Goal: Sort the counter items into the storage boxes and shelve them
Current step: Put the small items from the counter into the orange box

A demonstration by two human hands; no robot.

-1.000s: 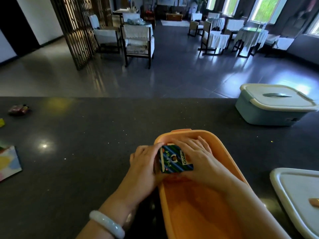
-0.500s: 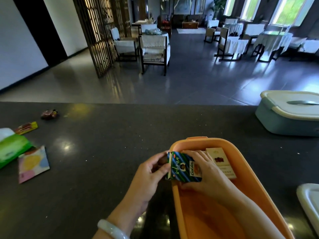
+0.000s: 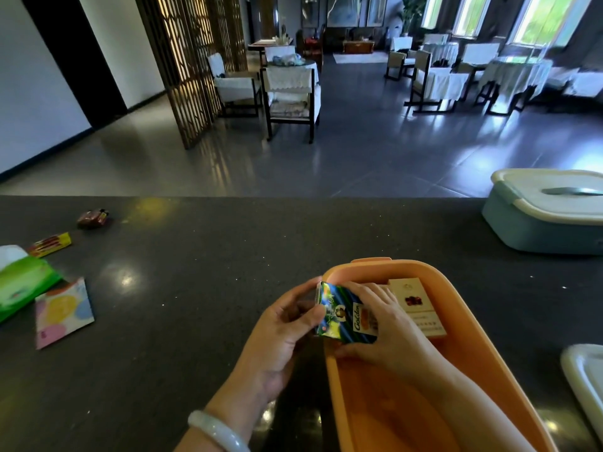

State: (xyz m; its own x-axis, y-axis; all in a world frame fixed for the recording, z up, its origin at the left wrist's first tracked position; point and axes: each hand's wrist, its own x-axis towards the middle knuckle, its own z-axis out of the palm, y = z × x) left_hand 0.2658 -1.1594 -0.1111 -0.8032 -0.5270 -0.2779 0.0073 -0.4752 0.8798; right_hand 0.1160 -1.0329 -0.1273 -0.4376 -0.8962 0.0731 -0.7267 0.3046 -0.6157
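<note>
Both my left hand [image 3: 287,324] and right hand [image 3: 381,324] gripped the blue-green pack [image 3: 344,316] over the orange box [image 3: 463,305], one cream pack [image 3: 416,305] already inside, while the tissue pack [image 3: 23,278] and snacks [image 3: 50,244] waited unsorted.

Counter [image 3: 195,288] was dark grey w/ pale speckles; open box [image 3: 456,321] orange; pack [image 3: 346,316] striped blue, green & black, w/ a white-and-yellow panel; carton [image 3: 416,305] cream w/ a dark red motif; lidded box [image 3: 535,230] pale teal, lid [image 3: 554,187] off-white; loose lid [image 3: 587,380] off-white too; tissue pack [image 3: 23,282] bright green & white; flat packet [image 3: 63,313] pink w/ yellow & blue blobs; bar [image 3: 50,244] yellow & red; wrapper [image 3: 93,218] dark red; bangle [image 3: 215,430] milky white.
</note>
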